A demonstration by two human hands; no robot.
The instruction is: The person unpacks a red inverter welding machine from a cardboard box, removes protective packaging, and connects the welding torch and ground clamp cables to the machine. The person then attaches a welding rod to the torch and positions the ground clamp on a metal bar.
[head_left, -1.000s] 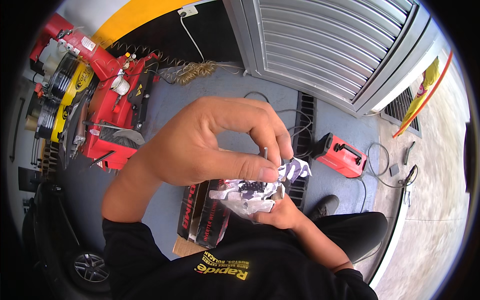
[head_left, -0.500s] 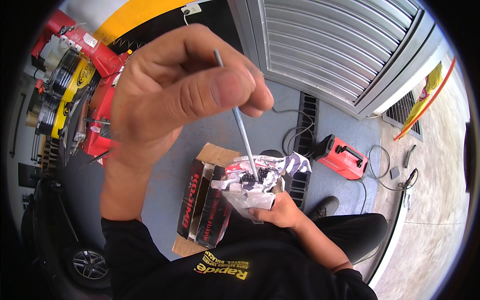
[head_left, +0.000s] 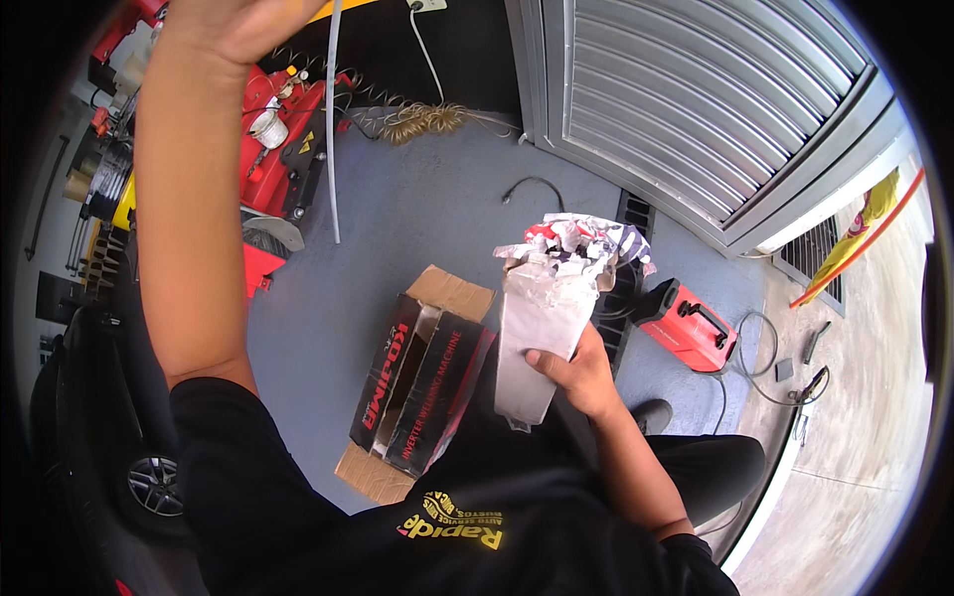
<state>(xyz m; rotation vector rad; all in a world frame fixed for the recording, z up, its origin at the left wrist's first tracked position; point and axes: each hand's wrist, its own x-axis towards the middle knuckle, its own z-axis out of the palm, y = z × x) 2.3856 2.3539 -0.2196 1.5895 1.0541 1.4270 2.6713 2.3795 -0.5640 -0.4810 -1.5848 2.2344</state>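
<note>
My left hand [head_left: 234,25] is raised at the upper left, its fingers mostly cut off by the top edge. A thin grey welding rod [head_left: 332,129] hangs from it, well apart from the packet. Lower down, my right hand [head_left: 581,372] is closed around a long pale packet [head_left: 537,333], thumb across its front. Torn, crumpled printed paper [head_left: 576,243] surrounds the packet's upper end and hides most of the opening. Left of the packet, an open black cardboard box [head_left: 427,387] with red lettering rests near my lap, its brown flaps folded out.
A red welding machine [head_left: 688,326] with cables stands on the floor to the right, beside a drain grate [head_left: 636,214]. Red workshop equipment [head_left: 273,164] is at the upper left, a dark car [head_left: 109,467] at the lower left. A grey louvred door [head_left: 696,109] stands at the back.
My left hand has risen up and left, drawing the welding rod out of the packet. My right hand has lifted the packet and turned it more upright, showing its long side.
</note>
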